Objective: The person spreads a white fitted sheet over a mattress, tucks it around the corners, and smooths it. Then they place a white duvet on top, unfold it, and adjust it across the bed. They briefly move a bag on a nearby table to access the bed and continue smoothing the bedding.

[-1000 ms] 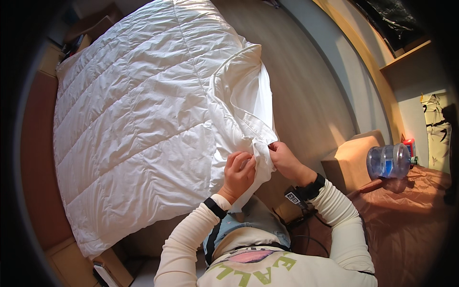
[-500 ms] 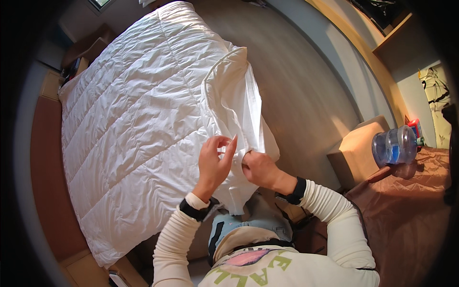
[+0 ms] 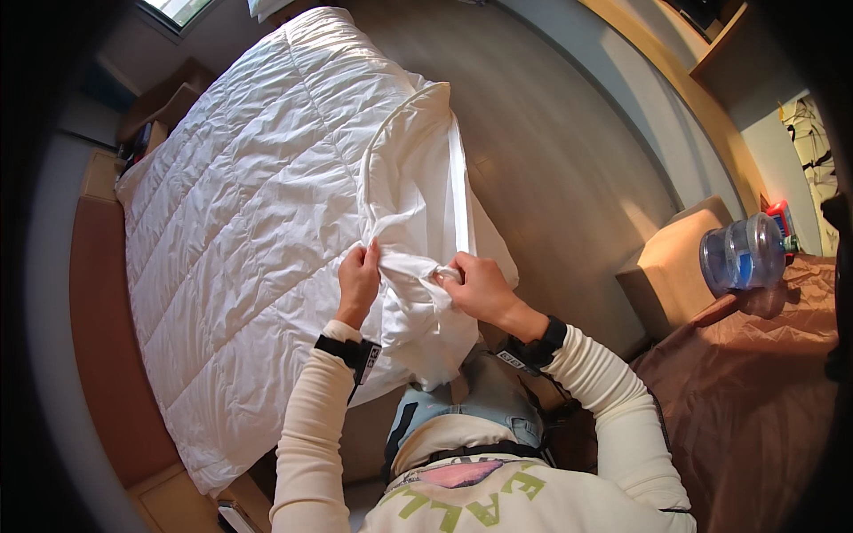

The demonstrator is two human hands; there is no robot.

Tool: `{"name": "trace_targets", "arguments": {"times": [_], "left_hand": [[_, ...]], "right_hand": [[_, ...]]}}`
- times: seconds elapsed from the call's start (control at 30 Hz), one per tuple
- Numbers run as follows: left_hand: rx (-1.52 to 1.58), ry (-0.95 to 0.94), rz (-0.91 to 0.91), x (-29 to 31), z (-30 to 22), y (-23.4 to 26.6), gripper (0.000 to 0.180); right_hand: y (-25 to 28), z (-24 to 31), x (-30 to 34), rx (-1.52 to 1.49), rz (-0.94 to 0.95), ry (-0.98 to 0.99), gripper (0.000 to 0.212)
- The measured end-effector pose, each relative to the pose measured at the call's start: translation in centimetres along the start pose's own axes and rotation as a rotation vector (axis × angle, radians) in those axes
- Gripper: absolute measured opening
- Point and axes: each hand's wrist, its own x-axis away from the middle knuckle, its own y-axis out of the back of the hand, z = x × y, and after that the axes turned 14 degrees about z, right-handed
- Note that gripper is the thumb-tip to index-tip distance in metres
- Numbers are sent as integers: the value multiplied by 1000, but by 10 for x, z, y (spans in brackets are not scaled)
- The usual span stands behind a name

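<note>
A white stitched quilt (image 3: pixel 240 222) spreads over the bed, creased all over. Along its right edge lies a smoother white cloth (image 3: pixel 422 169) with a raised seam and a straight hem, perhaps a quilt cover. My left hand (image 3: pixel 358 284) pinches this cloth at the seam, thumb and fingers closed. A bunched stretch of the cloth runs across to my right hand (image 3: pixel 482 289), whose fingers are wrapped round its gathered edge. Below both hands the loose cloth hangs in folds in front of my legs. What lies inside the folds is hidden.
At the right a clear blue water jug (image 3: pixel 742 253) lies on its side by a tan box-like seat (image 3: pixel 677 266). Brown cloth (image 3: pixel 737 382) covers a surface nearby. Wooden floor (image 3: pixel 551 169) runs along the bed's right side. A brown headboard (image 3: pixel 111 329) stands at the left.
My left hand has moved slightly left and closed on the cloth. The fabric between my hands is now drawn out sideways. My right hand keeps its grip, turned knuckles up and slightly higher.
</note>
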Motion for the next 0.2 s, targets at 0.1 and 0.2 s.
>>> {"name": "trace_targets", "arguments": {"times": [0.1, 0.2], "left_hand": [[-80, -34, -238, 23, 3, 3, 35], [-42, -216, -451, 60, -15, 4, 34]], "right_hand": [[-11, -1, -14, -98, 167, -25, 28], [-20, 2, -47, -312, 313, -18, 28]]}}
